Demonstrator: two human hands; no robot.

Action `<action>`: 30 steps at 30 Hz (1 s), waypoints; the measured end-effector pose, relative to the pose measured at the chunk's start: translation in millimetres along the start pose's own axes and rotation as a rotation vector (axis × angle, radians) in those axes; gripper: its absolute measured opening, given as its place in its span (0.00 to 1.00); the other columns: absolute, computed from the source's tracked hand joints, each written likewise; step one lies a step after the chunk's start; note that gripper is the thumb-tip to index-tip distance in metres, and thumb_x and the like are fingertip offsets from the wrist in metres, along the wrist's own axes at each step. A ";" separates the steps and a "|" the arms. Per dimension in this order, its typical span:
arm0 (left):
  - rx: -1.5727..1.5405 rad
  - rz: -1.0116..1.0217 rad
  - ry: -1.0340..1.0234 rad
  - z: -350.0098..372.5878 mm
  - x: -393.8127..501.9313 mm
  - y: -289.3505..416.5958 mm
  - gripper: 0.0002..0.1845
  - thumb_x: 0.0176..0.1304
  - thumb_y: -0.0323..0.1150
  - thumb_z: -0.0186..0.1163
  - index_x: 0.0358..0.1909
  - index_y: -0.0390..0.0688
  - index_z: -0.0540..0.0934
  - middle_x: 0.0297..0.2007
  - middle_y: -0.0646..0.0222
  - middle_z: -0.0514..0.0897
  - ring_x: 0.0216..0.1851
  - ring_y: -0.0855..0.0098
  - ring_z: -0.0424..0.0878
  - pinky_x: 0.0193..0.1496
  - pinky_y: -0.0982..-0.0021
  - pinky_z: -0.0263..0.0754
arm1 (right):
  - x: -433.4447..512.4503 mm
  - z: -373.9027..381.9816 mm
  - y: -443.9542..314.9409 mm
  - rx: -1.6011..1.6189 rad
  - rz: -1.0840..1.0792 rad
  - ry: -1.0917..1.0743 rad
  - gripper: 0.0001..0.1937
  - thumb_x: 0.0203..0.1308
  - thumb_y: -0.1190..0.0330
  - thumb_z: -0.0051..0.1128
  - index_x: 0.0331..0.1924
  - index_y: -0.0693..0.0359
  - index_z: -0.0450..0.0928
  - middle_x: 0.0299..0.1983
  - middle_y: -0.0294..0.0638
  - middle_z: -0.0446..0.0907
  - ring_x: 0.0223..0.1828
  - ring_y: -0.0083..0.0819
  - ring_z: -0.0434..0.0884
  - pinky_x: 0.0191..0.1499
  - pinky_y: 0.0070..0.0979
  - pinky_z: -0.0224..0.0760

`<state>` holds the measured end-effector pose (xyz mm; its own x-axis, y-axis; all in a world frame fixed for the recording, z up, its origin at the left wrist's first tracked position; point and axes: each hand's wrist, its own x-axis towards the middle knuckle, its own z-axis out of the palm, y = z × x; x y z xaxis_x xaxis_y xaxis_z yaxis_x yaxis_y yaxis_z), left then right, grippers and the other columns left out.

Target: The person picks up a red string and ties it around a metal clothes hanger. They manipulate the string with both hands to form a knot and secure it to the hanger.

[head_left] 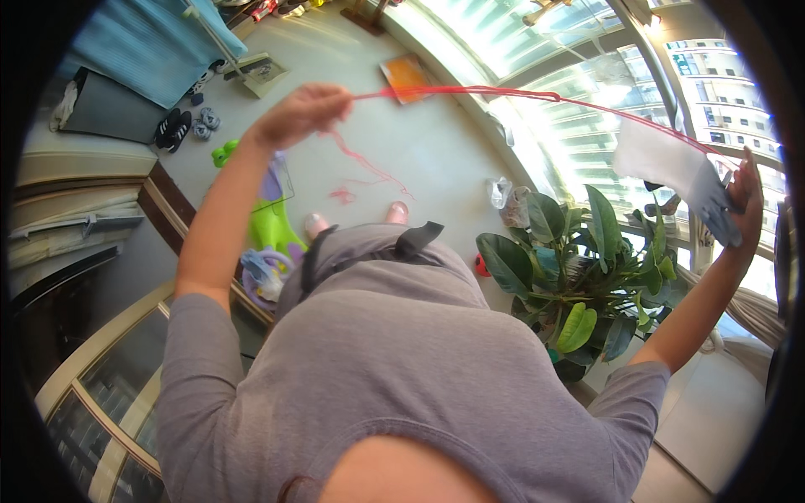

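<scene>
A red string (484, 91) stretches in doubled strands across the view between my two hands. At its left end, the fingers of my left hand (302, 116) are closed on the string, and a loose tail hangs below them toward the floor. My right hand (746, 198) is raised at the far right near the windows, and the string's other end runs to its fingers. Right beside that hand hangs a grey and white glove (707, 198); whether the fingers hold it or it hangs behind them, I cannot tell.
A leafy potted plant (585, 270) stands below my right arm. A green and purple plastic toy (270, 220) is by my left leg. On the floor lie an orange flat item (407, 75), plastic bags (509, 198), and black shoes (173, 130). Windows (560, 126) line the right side.
</scene>
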<state>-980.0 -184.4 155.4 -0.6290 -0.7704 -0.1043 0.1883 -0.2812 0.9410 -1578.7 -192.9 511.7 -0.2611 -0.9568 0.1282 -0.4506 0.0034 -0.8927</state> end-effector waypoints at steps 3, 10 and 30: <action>0.110 -0.039 0.033 -27.6 -24.3 12.3 0.13 0.75 0.42 0.58 0.34 0.45 0.80 0.29 0.82 0.74 0.28 0.88 0.68 0.34 0.84 0.64 | 5.7 -39.7 51.5 0.008 0.081 -0.019 0.26 0.73 0.66 0.53 0.71 0.66 0.66 0.23 0.20 0.55 0.21 0.09 0.52 0.23 0.13 0.42; 0.162 -0.015 0.339 -61.0 -66.0 82.0 0.12 0.77 0.39 0.56 0.34 0.45 0.77 0.32 0.82 0.74 0.29 0.88 0.63 0.35 0.85 0.59 | 46.8 -208.4 263.5 0.436 0.378 0.109 0.21 0.71 0.72 0.54 0.66 0.60 0.72 0.22 0.25 0.59 0.19 0.14 0.54 0.22 0.16 0.46; 0.756 -0.055 0.851 -105.1 -111.5 216.8 0.13 0.69 0.42 0.66 0.32 0.43 0.82 0.25 0.84 0.70 0.26 0.87 0.60 0.33 0.81 0.55 | 36.6 -187.1 530.8 0.220 0.576 0.549 0.16 0.66 0.69 0.56 0.57 0.53 0.84 0.26 0.27 0.73 0.20 0.17 0.69 0.24 0.17 0.62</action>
<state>-789.7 -219.6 337.2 0.1478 -0.9869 -0.0647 -0.5082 -0.1319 0.8511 -1987.2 -171.7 123.3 -0.8061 -0.5440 -0.2329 0.0434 0.3382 -0.9401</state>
